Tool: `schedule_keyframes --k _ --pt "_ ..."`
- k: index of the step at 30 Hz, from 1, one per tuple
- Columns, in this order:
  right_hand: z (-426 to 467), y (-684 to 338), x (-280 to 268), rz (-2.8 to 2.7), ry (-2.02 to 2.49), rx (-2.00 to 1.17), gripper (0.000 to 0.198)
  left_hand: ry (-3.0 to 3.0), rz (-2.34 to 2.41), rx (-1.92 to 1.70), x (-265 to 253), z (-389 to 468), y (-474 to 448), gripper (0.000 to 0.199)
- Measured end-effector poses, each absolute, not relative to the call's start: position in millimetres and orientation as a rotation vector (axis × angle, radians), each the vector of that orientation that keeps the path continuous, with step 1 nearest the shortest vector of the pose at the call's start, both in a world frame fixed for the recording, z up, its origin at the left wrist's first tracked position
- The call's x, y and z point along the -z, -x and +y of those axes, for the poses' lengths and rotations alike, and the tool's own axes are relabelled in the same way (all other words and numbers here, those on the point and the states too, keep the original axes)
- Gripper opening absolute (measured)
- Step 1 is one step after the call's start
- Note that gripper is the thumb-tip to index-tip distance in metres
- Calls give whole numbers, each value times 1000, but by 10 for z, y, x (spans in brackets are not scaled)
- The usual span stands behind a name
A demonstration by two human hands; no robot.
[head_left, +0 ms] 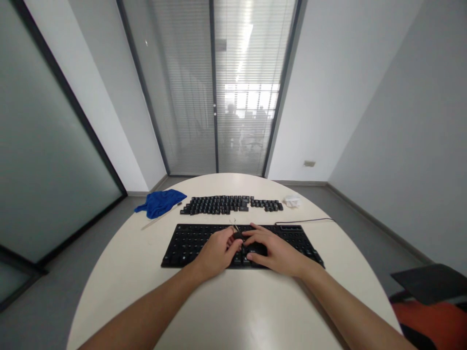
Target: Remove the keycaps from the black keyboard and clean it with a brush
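A black keyboard lies crosswise on the table, with many of its keycaps off. Over its middle, my left hand is closed, thumb and fingers pinching a small black tool with thin wire ends that looks like a wire keycap puller. The wires point up and away from me. My right hand rests on the keyboard just to the right, thumb and fingers apart and curved. Its index fingertip is close to the black tool; whether they touch is unclear. Behind the keyboard, loose black keycaps lie in rows.
A blue cloth lies at the table's back left, beside a thin brush. White crumpled tissue sits at the back right. The keyboard cable runs off the right edge of the white table. A chair stands at right.
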State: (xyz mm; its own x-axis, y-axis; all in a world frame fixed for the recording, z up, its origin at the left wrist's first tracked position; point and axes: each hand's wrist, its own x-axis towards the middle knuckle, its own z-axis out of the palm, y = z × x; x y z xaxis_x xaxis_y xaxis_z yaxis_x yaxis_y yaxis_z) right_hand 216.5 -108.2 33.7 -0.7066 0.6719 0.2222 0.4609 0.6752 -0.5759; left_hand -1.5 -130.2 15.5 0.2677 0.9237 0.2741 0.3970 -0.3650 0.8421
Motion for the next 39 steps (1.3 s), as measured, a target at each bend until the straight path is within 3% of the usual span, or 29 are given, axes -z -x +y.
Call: schedule_keyframes --k 7,14,19,28,34,39 --pt "-1102 -2106 -342 -2454 915 -574 24 -1504 1081 -1117 -88 -1202 24 27" --pt "-1140 -2019 -410 -2519 810 -298 15 -1448 1089 -1146 -62 -1197 31 30" --pt "-1170 -1981 -433 -2584 795 -193 20 -1467 1108 -1139 -60 -1202 42 29" --pt "-1177 -1931 -325 -2521 813 -242 19 -1550 1124 -1178 -19 -1197 54 25" --pt "-1171 -1890 -327 -2224 901 -521 17 -1620 1170 -1162 7 -1198 69 19" --pt "-1000 -1966 -260 -2137 1171 -416 17 -1722 1312 -1163 -17 -1219 82 17"
